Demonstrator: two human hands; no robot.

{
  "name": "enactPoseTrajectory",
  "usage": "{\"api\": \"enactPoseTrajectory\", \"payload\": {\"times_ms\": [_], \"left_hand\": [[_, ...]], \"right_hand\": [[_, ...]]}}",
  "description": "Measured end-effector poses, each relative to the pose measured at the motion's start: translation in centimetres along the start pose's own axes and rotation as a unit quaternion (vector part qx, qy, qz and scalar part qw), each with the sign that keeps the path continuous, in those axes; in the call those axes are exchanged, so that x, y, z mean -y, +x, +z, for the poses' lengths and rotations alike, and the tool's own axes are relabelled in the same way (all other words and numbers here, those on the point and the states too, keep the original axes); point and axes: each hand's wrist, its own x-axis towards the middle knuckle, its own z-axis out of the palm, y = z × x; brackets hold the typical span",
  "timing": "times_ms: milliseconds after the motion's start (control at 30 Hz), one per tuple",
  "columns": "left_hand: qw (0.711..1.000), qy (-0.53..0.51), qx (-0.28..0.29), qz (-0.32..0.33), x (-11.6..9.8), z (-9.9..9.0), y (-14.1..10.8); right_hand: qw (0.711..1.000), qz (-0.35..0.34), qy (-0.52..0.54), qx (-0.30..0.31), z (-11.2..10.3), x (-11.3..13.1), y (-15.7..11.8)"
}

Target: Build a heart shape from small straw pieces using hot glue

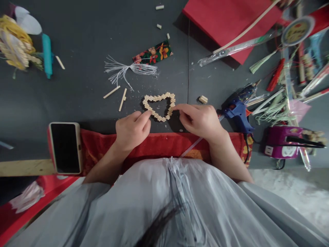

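A heart-shaped ring [171, 99] of small cream-coloured pieces lies on the dark grey table, its middle hollow. My left hand [133, 129] is closed, with its fingertips at the ring's lower left edge. From the right, my right hand [199, 120] meets the ring's right side with its forefinger tip, the other fingers curled under. Two thin cream sticks [122, 99] lie to the left of the ring. Just beyond it are a spread bundle of white strands [131, 70] and a floral fabric strip [153, 54]. A short bundle of cream sticks [203, 99] sits past my right hand.
A blue glue gun [238, 111] and a purple box with cables [282, 141] are at right. Beyond them lie a red paper sheet [228, 20], a ribbon spool [298, 31] and mixed craft scraps. A phone [65, 147] rests at left, near a teal tube [47, 55]. Red cloth [100, 144] lines the front edge.
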Motion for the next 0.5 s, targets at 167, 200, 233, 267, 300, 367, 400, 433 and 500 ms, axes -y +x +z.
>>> {"api": "enactPoseTrajectory", "payload": {"times_ms": [167, 200, 233, 267, 300, 367, 400, 433, 500], "left_hand": [[0.999, -0.004, -0.019, 0.039, -0.14, -0.17, 0.37], [0.999, -0.003, -0.018, 0.042, -0.16, -0.22, 0.42], [0.999, -0.003, -0.017, 0.044, -0.19, -0.27, 0.45], [0.999, -0.002, -0.016, 0.045, -0.20, -0.30, 0.45], [0.999, -0.002, -0.015, 0.046, -0.20, -0.31, 0.43], [0.999, -0.002, -0.008, 0.042, -0.19, -0.28, 0.33], [0.999, -0.001, 0.000, 0.037, -0.17, -0.24, 0.26], [0.999, 0.000, 0.009, 0.032, -0.16, -0.21, 0.19], [1.000, 0.002, 0.020, 0.022, -0.16, -0.15, 0.09]], "right_hand": [[1.000, -0.010, 0.003, -0.003, -0.02, 0.07, 0.01], [1.000, -0.012, 0.004, -0.003, -0.03, 0.11, 0.02], [1.000, -0.014, 0.006, -0.001, -0.04, 0.15, 0.04], [1.000, -0.013, 0.007, 0.002, -0.05, 0.18, 0.04], [1.000, -0.010, 0.009, 0.006, -0.06, 0.20, 0.05], [1.000, -0.005, 0.011, 0.014, -0.08, 0.21, 0.05], [1.000, -0.002, 0.011, 0.018, -0.09, 0.20, 0.05], [1.000, -0.001, 0.010, 0.020, -0.10, 0.19, 0.05], [1.000, -0.001, 0.007, 0.020, -0.14, 0.18, 0.04]]}}
